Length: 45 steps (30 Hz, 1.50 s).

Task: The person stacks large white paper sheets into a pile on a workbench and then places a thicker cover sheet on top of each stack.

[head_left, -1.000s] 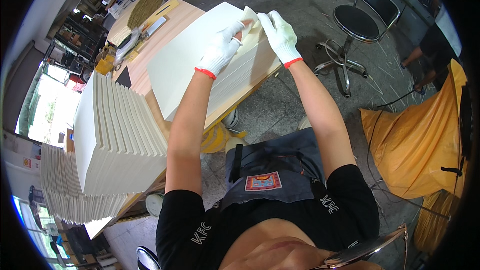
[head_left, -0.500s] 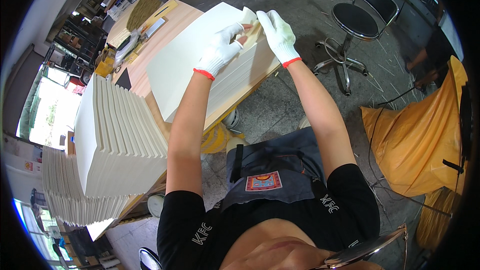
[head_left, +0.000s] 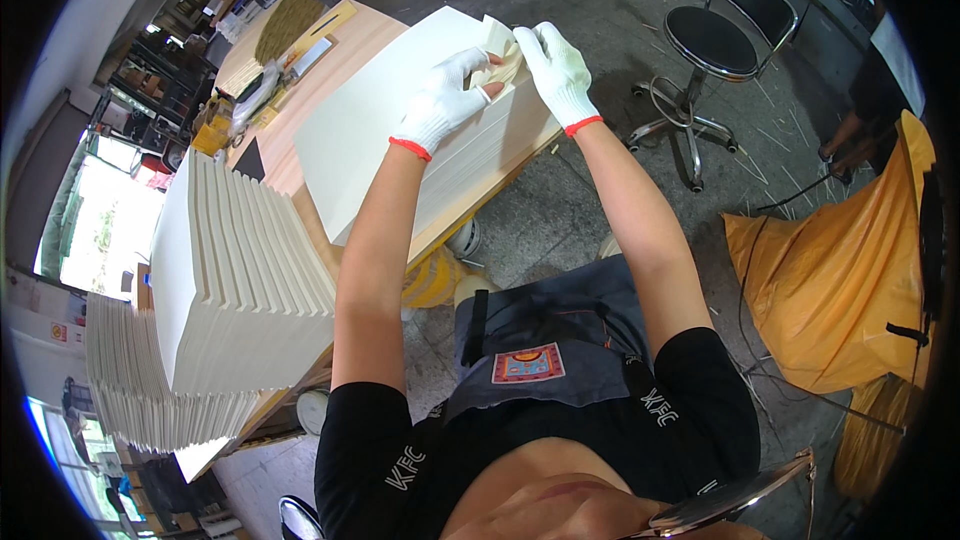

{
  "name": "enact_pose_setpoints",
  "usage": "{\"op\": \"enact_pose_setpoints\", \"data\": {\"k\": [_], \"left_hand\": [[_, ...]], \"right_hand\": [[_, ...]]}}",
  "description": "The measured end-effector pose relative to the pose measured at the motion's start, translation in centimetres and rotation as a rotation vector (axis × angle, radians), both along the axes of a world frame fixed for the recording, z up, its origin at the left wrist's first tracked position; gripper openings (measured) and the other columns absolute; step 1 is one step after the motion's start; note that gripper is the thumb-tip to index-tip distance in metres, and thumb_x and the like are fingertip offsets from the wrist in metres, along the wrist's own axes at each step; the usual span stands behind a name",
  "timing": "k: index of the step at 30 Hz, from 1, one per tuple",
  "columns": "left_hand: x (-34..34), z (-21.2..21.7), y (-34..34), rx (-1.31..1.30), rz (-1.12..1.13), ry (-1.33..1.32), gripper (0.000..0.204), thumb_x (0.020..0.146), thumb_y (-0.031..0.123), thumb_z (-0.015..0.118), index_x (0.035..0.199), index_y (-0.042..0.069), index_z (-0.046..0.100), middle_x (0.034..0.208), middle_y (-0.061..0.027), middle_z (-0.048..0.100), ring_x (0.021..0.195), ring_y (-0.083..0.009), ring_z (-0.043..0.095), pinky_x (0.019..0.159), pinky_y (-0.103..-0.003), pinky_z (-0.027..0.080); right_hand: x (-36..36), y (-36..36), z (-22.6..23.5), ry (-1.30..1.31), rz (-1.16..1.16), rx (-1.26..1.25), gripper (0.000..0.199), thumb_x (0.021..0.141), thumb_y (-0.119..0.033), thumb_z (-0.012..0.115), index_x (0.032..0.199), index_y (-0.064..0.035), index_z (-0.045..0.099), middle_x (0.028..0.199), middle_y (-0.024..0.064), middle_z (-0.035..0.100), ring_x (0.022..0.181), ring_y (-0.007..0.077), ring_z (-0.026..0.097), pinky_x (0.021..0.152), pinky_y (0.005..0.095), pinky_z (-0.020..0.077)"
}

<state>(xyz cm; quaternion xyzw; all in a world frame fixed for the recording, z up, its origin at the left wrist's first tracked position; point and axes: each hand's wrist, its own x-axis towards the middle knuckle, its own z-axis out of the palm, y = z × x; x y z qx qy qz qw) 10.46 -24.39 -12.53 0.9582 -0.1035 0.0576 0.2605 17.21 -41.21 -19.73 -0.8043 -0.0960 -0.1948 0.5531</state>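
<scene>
A thick stack of large white paper sheets (head_left: 365, 120) lies on the wooden table in front of me. My left hand (head_left: 445, 100), in a white knitted glove with a red cuff, rests on its top near the right edge. The bare tips of its thumb and forefinger are spread apart by the sheet edges. Across from it, my right hand (head_left: 556, 70), gloved the same way, closes over the far right corner of the sheets. Its fingertips are partly hidden. Between both hands, the upper sheets bend up and fan apart at that corner.
More stacked white sheets (head_left: 250, 280) stand at the left, beside another pile (head_left: 150, 380). Tools and a yellow box (head_left: 211, 130) sit farther along the table (head_left: 375, 30). A black wheeled stool (head_left: 710, 40) and an orange sheet-covered object (head_left: 830, 270) are at the right, near another person (head_left: 850, 140).
My left hand has shifted very slightly to the right along the sheet edges. My right hand stays at the corner. The other person's hand at the right has moved a little.
</scene>
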Motion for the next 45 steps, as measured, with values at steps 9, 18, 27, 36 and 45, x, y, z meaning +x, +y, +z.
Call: {"op": "enact_pose_setpoints", "data": {"k": [9,18,27,36,45], "left_hand": [[-0.3,-1.2,0.4,-0.042,-0.005,-0.258,0.034,0.099,0.016,0.052,0.131,0.019,0.064,0.107,-0.0183,0.071,0.092,-0.0289,0.069,0.087,-0.037,0.052],[0.1,-0.7,0.4,-0.067,-0.029,-0.086,0.03,0.101,0.016,0.047,0.122,0.015,0.068,0.097,-0.0121,0.069,0.088,-0.022,0.064,0.084,-0.032,0.049],[0.1,-0.4,0.9,-0.111,-0.081,-0.032,0.03,0.099,0.022,0.056,0.126,0.016,0.067,0.111,-0.014,0.07,0.098,-0.0265,0.065,0.091,-0.036,0.049],[0.4,-0.5,0.5,-0.084,0.004,0.063,0.037,0.094,0.028,0.07,0.13,0.022,0.065,0.125,-0.0138,0.067,0.112,-0.0297,0.065,0.098,-0.038,0.048],[0.1,-0.4,0.5,-0.101,-0.03,-0.002,0.032,0.098,0.028,0.062,0.128,0.018,0.065,0.12,-0.0133,0.07,0.107,-0.0272,0.066,0.095,-0.036,0.05]], "right_hand": [[-0.2,-4.7,2.1,0.183,0.07,-0.507,0.073,0.089,-0.077,0.046,0.101,-0.0067,0.066,0.095,0.0167,0.072,0.092,0.0332,0.068,0.083,0.0434,0.0488],[1.1,-3.7,3.2,-0.284,0.235,-0.631,0.043,0.1,-0.051,0.045,0.1,-0.0109,0.061,0.093,0.0152,0.068,0.093,0.0391,0.064,0.082,0.0491,0.0494],[-0.7,-1.1,1.5,0.073,0.123,-0.032,0.059,0.098,-0.064,0.041,0.102,-0.0082,0.061,0.095,0.0132,0.068,0.093,0.0328,0.065,0.084,0.0418,0.0463],[-0.2,-1.1,0.6,0.099,0.167,0.032,0.059,0.097,-0.063,0.048,0.102,-0.0068,0.062,0.09,0.0112,0.065,0.082,0.0244,0.064,0.081,0.0375,0.0463],[0.0,-0.9,0.4,0.044,0.102,-0.04,0.056,0.099,-0.062,0.045,0.101,-0.0084,0.06,0.093,0.0146,0.065,0.088,0.0356,0.061,0.082,0.0409,0.0458]]}}
